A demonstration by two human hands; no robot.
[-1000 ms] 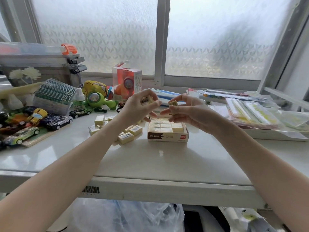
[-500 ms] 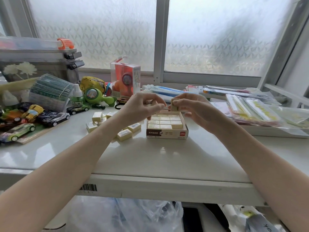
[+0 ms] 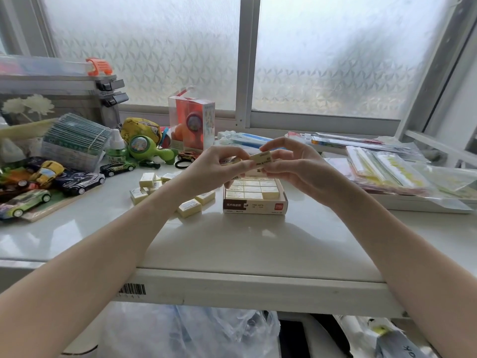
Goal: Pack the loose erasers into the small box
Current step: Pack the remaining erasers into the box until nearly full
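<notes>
A small brown-and-white box (image 3: 255, 205) sits open in the middle of the white table, with several pale yellow erasers (image 3: 251, 188) packed in rows inside. Above its far edge my right hand (image 3: 296, 171) pinches one pale yellow eraser (image 3: 261, 159) between thumb and fingers. My left hand (image 3: 214, 171) meets it there, its fingertips on the same eraser's left end, and it holds a second eraser (image 3: 230, 160) partly hidden by its fingers. Several loose erasers (image 3: 189, 208) lie on the table left of the box, some behind my left wrist.
Toy cars (image 3: 77, 180) and a green toy (image 3: 144, 149) crowd the table's left side, with a grey case (image 3: 62, 96) behind. An orange toy carton (image 3: 192, 122) stands at the back. Stationery packets on a tray (image 3: 392, 171) fill the right. The table's front edge (image 3: 258, 288) is near.
Both hands have come together above the box's far edge. The eraser pinched in my right hand has turned from end-on to lying sideways, and my left fingertips now touch it.
</notes>
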